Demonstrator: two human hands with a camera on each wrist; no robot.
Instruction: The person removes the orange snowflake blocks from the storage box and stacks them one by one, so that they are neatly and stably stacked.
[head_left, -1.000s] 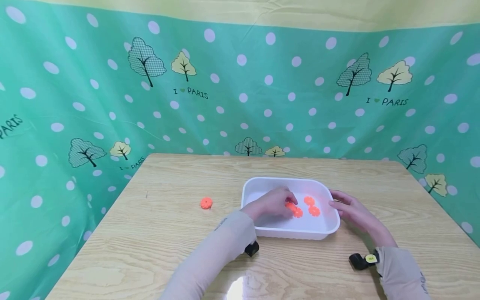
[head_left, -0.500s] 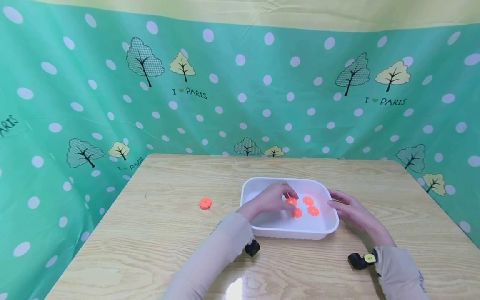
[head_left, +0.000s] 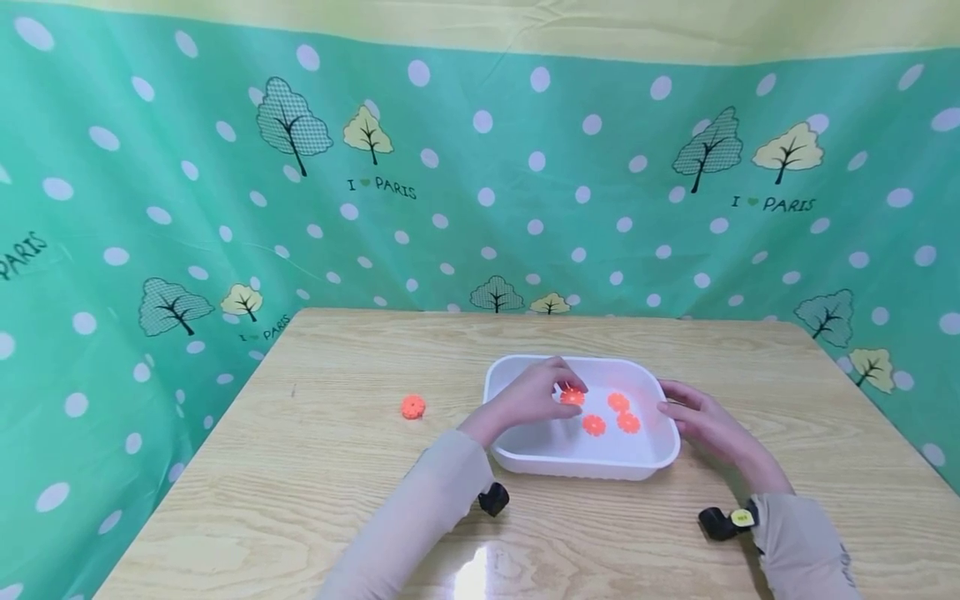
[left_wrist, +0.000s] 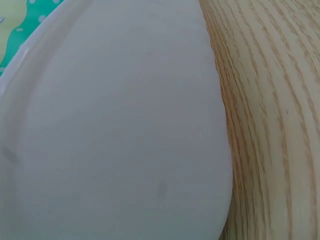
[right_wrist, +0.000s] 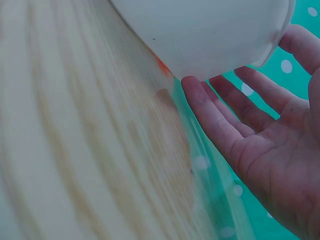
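Observation:
A white plastic tub sits on the wooden table. Over its floor my left hand pinches an orange notched plastic disc between thumb and fingers. To the right, inside the tub, lie three more orange discs: one single disc and a touching pair. My right hand holds the tub's right end, thumb over the rim; in the right wrist view the fingers lie against the outer wall. The tub's wall fills most of the left wrist view, where the left hand does not show.
Another orange notched disc lies on the table left of the tub. A green dotted curtain hangs behind the table and at both sides. Black wrist cameras, such as the one on the right wrist, stick out near the table top.
My left hand has drawn back up and left with an orange disc pinched in it, away from the disc it was beside. My right hand has stayed on the tub's end.

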